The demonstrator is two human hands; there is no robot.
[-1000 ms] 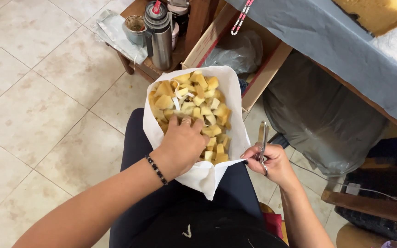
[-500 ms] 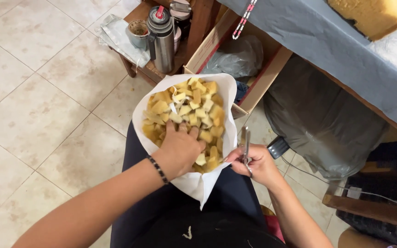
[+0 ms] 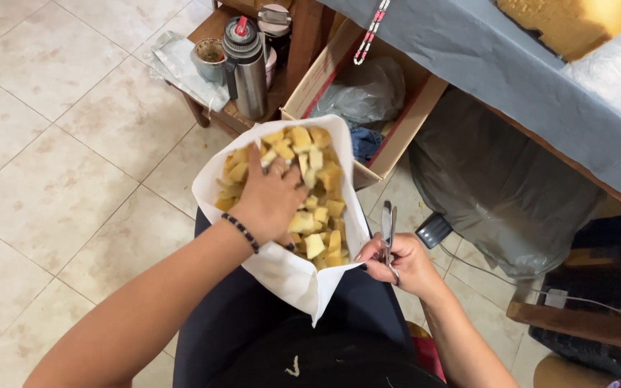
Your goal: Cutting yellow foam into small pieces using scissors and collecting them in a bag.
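A white paper sheet (image 3: 292, 276) lies across my lap, piled with several small yellow foam cubes (image 3: 321, 176). My left hand (image 3: 271, 201), a dark bead bracelet on its wrist, rests palm down in the pile with the fingers spread among the cubes. My right hand (image 3: 404, 266) sits at the sheet's right edge and grips a pair of metal scissors (image 3: 388, 223), blades closed and pointing up. I am seated, in dark trousers.
A low wooden stool holds a steel flask (image 3: 247, 65), a cup (image 3: 211, 59) and a folded cloth. A cardboard box (image 3: 368, 108) with plastic bags stands beyond the lap. A grey-covered table (image 3: 540, 93) at right carries a big yellow foam block (image 3: 566, 25). Tiled floor at left.
My left hand has slid further up into the cube pile. My right hand with the scissors has come in closer to the sheet's edge.
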